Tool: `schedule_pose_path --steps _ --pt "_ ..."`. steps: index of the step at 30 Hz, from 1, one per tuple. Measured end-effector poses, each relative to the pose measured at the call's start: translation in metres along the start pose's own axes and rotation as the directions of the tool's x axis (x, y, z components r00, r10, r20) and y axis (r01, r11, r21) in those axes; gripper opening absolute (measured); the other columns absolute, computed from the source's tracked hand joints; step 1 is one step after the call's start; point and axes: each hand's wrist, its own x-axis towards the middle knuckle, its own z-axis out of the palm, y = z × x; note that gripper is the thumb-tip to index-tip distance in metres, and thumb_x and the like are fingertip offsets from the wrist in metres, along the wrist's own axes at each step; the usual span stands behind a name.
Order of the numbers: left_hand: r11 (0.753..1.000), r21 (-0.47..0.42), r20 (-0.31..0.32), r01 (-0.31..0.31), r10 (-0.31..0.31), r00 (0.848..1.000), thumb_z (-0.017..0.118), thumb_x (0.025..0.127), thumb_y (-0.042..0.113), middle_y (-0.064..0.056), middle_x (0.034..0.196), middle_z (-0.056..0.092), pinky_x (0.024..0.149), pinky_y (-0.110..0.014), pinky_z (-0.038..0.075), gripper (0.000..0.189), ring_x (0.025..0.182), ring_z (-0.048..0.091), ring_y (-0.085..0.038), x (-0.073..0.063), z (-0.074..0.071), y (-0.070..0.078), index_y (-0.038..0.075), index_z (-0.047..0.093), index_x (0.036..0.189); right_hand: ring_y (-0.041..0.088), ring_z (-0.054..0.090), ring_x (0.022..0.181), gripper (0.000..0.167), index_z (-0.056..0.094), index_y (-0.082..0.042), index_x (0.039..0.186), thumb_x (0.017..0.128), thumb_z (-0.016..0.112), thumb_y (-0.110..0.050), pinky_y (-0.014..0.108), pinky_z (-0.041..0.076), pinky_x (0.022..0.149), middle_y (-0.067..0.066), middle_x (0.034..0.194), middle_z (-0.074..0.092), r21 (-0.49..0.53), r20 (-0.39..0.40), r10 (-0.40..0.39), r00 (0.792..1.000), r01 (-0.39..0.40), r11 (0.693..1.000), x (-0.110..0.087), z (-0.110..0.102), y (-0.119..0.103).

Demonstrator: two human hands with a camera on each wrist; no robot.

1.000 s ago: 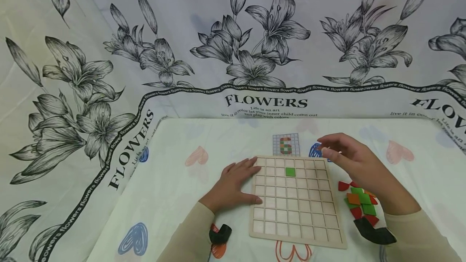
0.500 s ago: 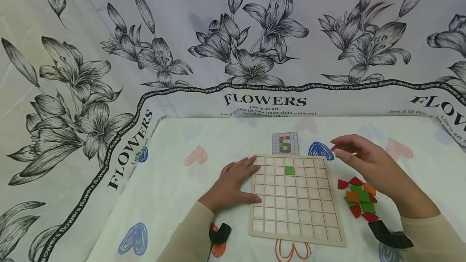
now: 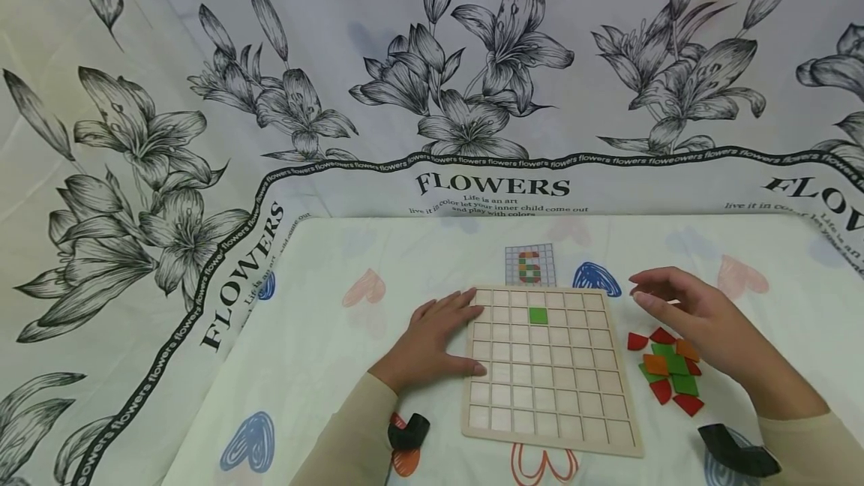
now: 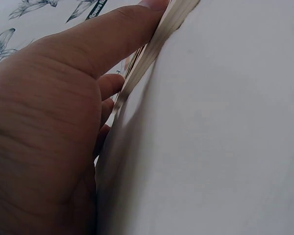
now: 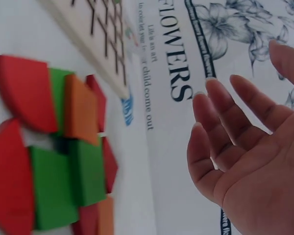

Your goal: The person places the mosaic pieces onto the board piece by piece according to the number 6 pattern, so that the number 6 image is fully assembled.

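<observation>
A pale wooden grid board (image 3: 540,379) lies on the table with one green square tile (image 3: 538,316) in a cell of its second row from the back. My left hand (image 3: 432,343) rests along the board's left edge, its thumb and fingertips on the rim; the left wrist view shows the thumb (image 4: 103,39) against that edge. Right of the board is a pile of red, green and orange tiles (image 3: 668,367), some square, some with a curved side. My right hand (image 3: 695,313) is held above and behind this pile, fingers loosely bent. In the right wrist view its palm (image 5: 264,191) holds nothing.
Behind the board lies a small gridded pattern card (image 3: 529,266) with a figure in red, orange and green. The white tablecloth (image 3: 324,388) is printed with hearts. A flower-printed curtain (image 3: 378,96) stands behind and to the left of the table.
My right hand has moved right and slightly toward me, away from the board's back right corner, so more of the tile pile shows. My left hand and the green tile have stayed put.
</observation>
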Motion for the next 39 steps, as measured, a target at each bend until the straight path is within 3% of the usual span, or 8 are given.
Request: schedule_pose_path --steps 7,15,19,28,39 --pt "1.0 0.003 -0.001 -0.005 0.005 1.0 0.082 0.089 0.067 0.014 0.178 0.02 0.129 -0.049 0.009 0.095 0.162 0.012 -0.007 0.0 0.0 0.0 0.028 0.047 0.167 0.031 0.067 0.11 0.046 0.059 -0.002 0.148 0.113 0.064 -0.031 0.028 0.06 0.081 0.019 0.137 0.067 -0.023 0.036 0.119 0.992 -0.118 0.993 -0.004 0.005 0.019" --pt "1.0 0.006 0.003 -0.002 0.002 1.0 0.081 0.089 0.068 0.014 0.179 0.02 0.129 -0.049 0.009 0.095 0.163 0.012 -0.007 0.0 0.0 0.001 0.027 0.047 0.167 0.017 0.067 0.105 0.047 0.059 -0.003 0.148 0.112 0.065 -0.033 0.027 0.059 0.081 0.016 0.131 0.069 -0.003 0.066 0.163 0.984 -0.163 0.987 -0.007 0.009 0.039" --pt "1.0 0.006 0.004 -0.002 0.002 1.0 0.081 0.089 0.068 0.014 0.179 0.02 0.129 -0.049 0.009 0.095 0.163 0.012 -0.008 0.0 0.0 0.001 0.027 0.047 0.168 0.016 0.066 0.103 0.045 0.063 -0.004 0.144 0.11 0.07 -0.032 0.025 0.058 0.082 0.013 0.126 0.07 -0.01 0.091 0.169 0.981 -0.169 0.986 -0.008 0.01 0.046" --pt "1.0 0.005 0.0 -0.006 0.006 1.0 0.081 0.088 0.068 0.014 0.178 0.021 0.129 -0.052 0.01 0.095 0.163 0.013 -0.01 0.0 -0.002 0.002 0.027 0.048 0.167 0.021 0.057 0.108 0.041 0.07 -0.006 0.135 0.1 0.083 -0.024 0.021 0.051 0.086 0.01 0.131 0.065 -0.105 0.119 0.106 0.987 -0.094 0.99 -0.008 0.016 0.057" --pt "1.0 0.002 0.008 0.009 -0.009 1.0 0.081 0.089 0.067 0.017 0.178 0.019 0.129 -0.049 0.009 0.095 0.162 0.011 -0.006 0.0 0.0 0.001 0.029 0.046 0.168 0.019 0.058 0.102 0.021 0.076 -0.013 0.117 0.099 0.084 -0.019 0.024 0.054 0.082 0.005 0.12 0.064 -0.191 0.109 0.051 0.993 -0.029 0.981 -0.009 0.022 0.054"
